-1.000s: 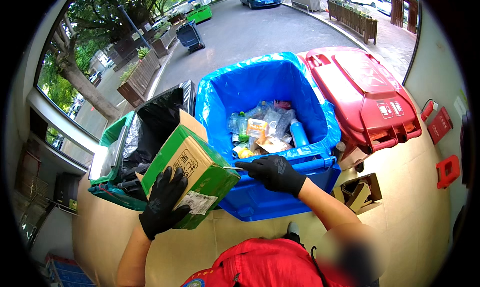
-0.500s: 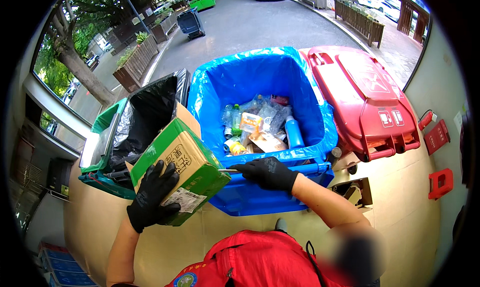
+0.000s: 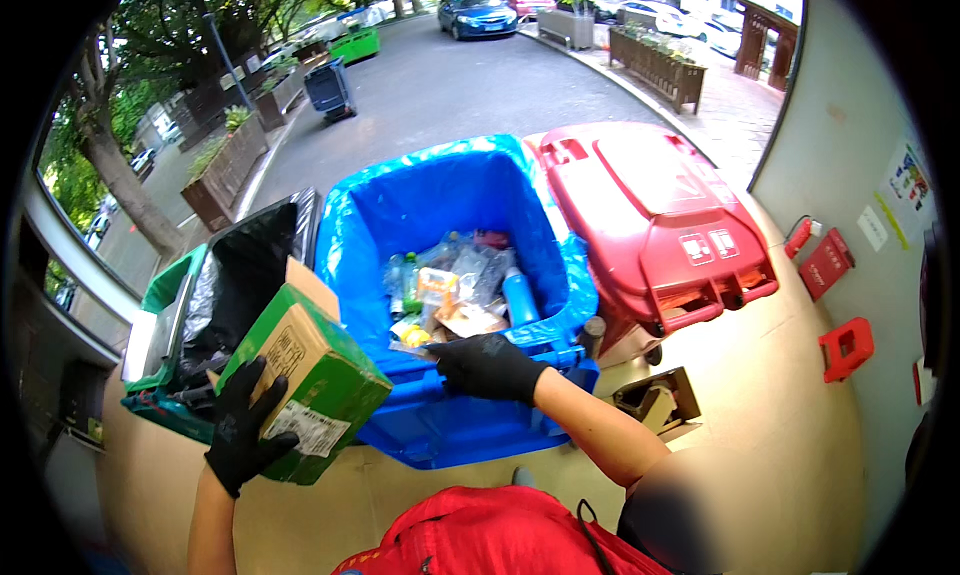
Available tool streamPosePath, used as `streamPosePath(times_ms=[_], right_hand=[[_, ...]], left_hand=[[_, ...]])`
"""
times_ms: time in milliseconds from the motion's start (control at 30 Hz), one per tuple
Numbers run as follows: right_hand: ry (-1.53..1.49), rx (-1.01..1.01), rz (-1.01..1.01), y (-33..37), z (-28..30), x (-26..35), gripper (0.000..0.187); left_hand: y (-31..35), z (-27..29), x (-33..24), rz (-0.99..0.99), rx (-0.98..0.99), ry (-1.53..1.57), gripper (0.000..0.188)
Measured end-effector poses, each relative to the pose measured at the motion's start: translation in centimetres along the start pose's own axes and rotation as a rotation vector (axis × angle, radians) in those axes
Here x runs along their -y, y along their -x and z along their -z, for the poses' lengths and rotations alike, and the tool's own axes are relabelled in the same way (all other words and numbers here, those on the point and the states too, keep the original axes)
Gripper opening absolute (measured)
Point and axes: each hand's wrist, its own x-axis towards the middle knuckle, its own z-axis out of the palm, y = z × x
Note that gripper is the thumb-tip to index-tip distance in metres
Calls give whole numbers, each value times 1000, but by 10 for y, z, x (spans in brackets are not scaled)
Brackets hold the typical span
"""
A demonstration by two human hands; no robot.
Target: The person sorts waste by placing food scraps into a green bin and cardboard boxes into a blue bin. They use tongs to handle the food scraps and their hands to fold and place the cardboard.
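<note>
In front of a black-lined bin (image 3: 235,285), a gloved left hand (image 3: 245,425) is gripping a tilted cardboard box (image 3: 312,385); well apart, a thin object (image 3: 408,349), its kind unclear, is jutting from the clasping right hand (image 3: 490,367) at the blue bin (image 3: 440,425)'s front edge, and a red bin (image 3: 660,215) is standing alongside.

Left hand (image 3: 245,420), black-gloved: fingers spread, pointing up and right, thumb stuck out to the right, back of hand showing. Left forearm (image 3: 208,525) bare, rises near-vertical from below that hand. Right hand (image 3: 488,366), also black-gloved: higher than the left hand, well apart from it, back up, fingers curled in a grip, pointing left. Right forearm (image 3: 595,425) bare, slants down-right from its hand, blurred at far end. Red-clad torso (image 3: 480,535) lower than both hands.
</note>
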Motion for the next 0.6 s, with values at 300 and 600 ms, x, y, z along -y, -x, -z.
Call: streamPosePath(times_ms=[300, 600], right_hand=[[333, -932, -908, 209, 174, -307, 18], [652, -580, -1092, 88, 195, -196, 70]], left_hand=[[-23, -13, -41, 152, -19, -92, 103], [5, -37, -5, 327, -189, -71, 98]])
